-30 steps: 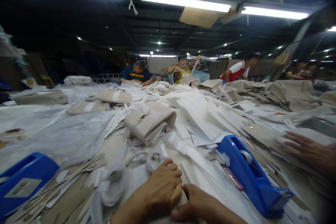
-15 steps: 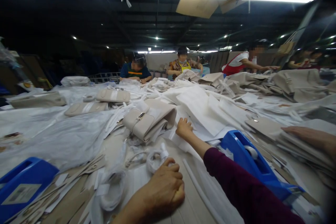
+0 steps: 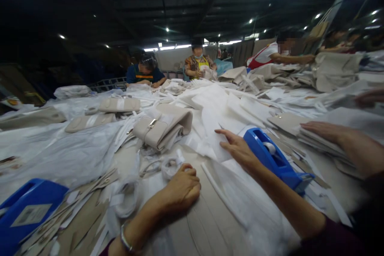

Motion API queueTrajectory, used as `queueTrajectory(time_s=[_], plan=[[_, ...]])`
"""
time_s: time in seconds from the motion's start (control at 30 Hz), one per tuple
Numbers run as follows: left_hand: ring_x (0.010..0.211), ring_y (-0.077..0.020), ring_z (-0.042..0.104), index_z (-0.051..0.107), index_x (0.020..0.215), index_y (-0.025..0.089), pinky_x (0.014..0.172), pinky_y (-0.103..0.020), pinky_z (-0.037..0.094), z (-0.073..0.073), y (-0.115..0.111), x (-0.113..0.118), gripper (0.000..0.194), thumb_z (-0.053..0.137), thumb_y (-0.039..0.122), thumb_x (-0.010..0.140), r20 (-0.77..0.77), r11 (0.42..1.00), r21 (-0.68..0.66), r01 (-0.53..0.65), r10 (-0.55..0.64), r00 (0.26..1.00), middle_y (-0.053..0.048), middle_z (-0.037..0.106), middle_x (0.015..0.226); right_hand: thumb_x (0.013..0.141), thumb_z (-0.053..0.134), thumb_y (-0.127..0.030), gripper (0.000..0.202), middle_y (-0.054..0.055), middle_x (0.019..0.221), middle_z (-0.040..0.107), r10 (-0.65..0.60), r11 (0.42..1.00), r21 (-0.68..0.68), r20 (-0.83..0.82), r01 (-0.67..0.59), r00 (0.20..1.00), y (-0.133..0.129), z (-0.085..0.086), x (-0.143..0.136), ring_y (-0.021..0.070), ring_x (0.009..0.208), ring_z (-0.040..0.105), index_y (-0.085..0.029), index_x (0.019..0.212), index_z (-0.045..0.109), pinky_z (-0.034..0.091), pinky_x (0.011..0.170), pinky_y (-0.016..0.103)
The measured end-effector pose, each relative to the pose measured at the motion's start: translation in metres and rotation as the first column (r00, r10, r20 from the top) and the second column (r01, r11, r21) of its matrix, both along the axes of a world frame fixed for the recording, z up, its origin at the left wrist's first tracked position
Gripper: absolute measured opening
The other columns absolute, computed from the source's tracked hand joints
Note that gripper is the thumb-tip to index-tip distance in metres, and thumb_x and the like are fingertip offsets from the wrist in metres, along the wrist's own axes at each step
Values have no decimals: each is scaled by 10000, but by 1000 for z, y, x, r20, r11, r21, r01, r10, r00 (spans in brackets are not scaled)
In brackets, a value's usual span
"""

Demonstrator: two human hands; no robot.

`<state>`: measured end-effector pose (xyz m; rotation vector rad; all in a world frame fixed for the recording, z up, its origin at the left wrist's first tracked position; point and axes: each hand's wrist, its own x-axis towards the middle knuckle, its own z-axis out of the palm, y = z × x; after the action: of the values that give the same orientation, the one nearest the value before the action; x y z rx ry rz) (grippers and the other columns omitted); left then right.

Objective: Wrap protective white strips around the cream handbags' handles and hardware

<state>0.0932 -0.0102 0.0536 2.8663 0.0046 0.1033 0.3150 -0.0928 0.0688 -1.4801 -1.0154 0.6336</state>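
Observation:
My left hand point(image 3: 181, 188), with a bracelet at its wrist, rests on flat beige material point(image 3: 210, 216), its fingers curled; anything beneath them is hidden. My right hand point(image 3: 238, 148) is over white sheets point(image 3: 210, 128), index finger stretched out and fingers apart, holding nothing visible. Beyond my left hand lies a folded beige bag point(image 3: 156, 130) with a metal clasp. Just left of that hand are a wrapped coil point(image 3: 170, 168) and another wrapped coil point(image 3: 126, 200). A blue tape dispenser point(image 3: 270, 156) stands to the right of my right hand.
Another blue dispenser point(image 3: 33, 208) stands at the lower left beside beige strips point(image 3: 81, 216). At the right, a co-worker's hand point(image 3: 336, 136) lies on stacked beige pieces point(image 3: 288, 122). Plastic wrap point(image 3: 81, 156) spreads at left. Several people work across the table.
My right hand has moved right and slightly down, its fingers now extended. My left hand stays on the beige material. Another hand has appeared at the right edge. The view has tilted down.

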Motion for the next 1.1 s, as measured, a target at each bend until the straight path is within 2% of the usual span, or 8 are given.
queueTrajectory(time_s=[0.13,0.23,0.33,0.4,0.53,0.7,0.9,1.1], plan=[[810,-165,488,535,711,193,1024,-393,253,3,0,4,280,313,157,877,-58,1000,-12,7,-8,998,-7,598,745,711,495,-179,634,67,1164,621,230,972,56,-27,-228,973,-70,35,-17,212,997,599,-195,1343,450,448,916,377],[811,-174,488,538,742,191,1025,-413,256,0,1,7,280,291,175,871,-58,999,-37,-11,9,998,-16,589,746,746,550,-149,414,30,956,647,45,994,73,366,-77,929,-100,63,-22,182,854,597,-227,1149,605,450,810,320],[816,-185,475,557,771,187,999,-432,267,-1,2,6,318,261,195,886,-18,998,-58,-20,19,1000,-25,580,740,788,612,-223,49,26,795,587,-145,988,68,686,135,713,-106,72,-29,171,736,533,-205,785,658,382,685,299],[821,-188,469,565,779,185,984,-443,270,0,2,4,346,240,199,898,3,997,-68,-21,21,1000,-30,577,743,810,601,-265,121,30,753,566,-61,984,-76,702,159,709,-99,61,-33,156,681,497,-182,723,615,340,632,283],[803,-188,461,543,749,182,955,-446,288,2,1,1,347,237,212,912,40,995,-87,-51,55,998,-38,565,734,830,537,-268,117,18,677,553,165,917,-399,431,23,887,-73,16,-40,128,598,447,-165,788,575,286,562,252],[788,-192,454,541,729,179,917,-451,294,2,0,3,346,246,204,909,56,994,-90,-63,68,996,-44,569,719,767,574,-273,125,15,703,567,207,867,-481,112,-129,972,-47,-28,-54,122,600,439,-167,824,605,253,530,243],[781,-194,455,548,740,181,900,-456,289,2,1,3,333,255,194,898,60,994,-90,-62,67,996,-45,571,721,704,615,-252,116,6,666,575,267,825,-517,2,-228,964,-27,-35,-53,119,587,459,-178,784,655,269,519,236],[775,-194,449,542,734,178,888,-462,282,3,1,2,319,265,187,891,88,993,-105,-61,70,994,-45,559,719,687,638,-231,133,-16,655,572,324,839,-466,14,-281,946,-16,-39,-53,104,579,444,-183,810,651,272,536,222]])
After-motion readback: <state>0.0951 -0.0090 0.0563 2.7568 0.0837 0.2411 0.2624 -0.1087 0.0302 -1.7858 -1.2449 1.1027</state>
